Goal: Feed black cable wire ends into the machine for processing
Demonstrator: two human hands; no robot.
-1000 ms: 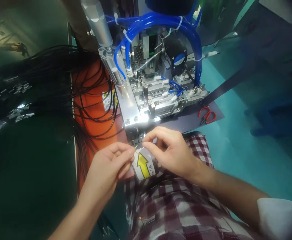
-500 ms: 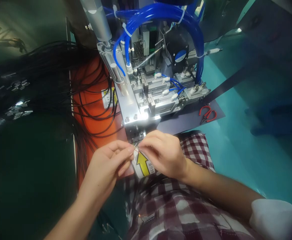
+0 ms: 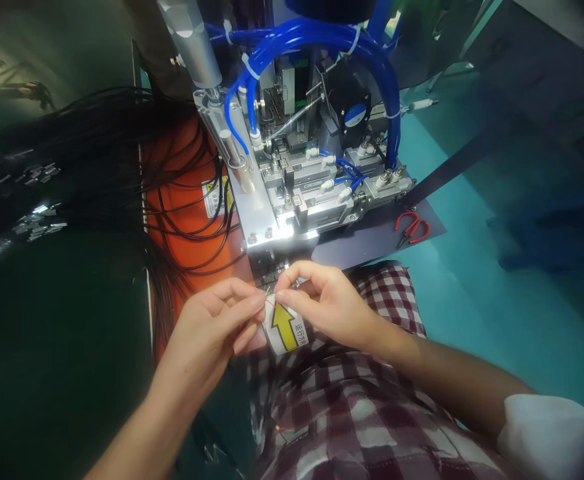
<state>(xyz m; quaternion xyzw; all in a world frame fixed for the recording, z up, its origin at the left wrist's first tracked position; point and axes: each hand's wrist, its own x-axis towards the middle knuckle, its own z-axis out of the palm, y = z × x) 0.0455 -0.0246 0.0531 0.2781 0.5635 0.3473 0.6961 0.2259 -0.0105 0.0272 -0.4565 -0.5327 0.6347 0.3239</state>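
Note:
Thin wire ends (image 3: 269, 293), one of them reddish, stick out between my two hands. My left hand (image 3: 217, 317) pinches these wires between thumb and forefinger. Close beside it, my right hand (image 3: 327, 303) has its thumb and forefinger pressed together near the wire tips; what they hold is too small to name. Both hands are over a white label with a yellow arrow (image 3: 285, 328), in front of the metal front edge of a machine (image 3: 282, 233).
Black cables (image 3: 192, 200) lie across an orange surface (image 3: 222, 257) on the left. Blue hoses (image 3: 322, 33) arch over the machine. Red-handled pliers (image 3: 412, 230) rest on the grey plate to its right. Checkered cloth (image 3: 362, 413) covers my lap.
The fingers of my right hand have shifted and the hand has turned flatter, uncovering more of the red wire. The whole view has moved slightly.

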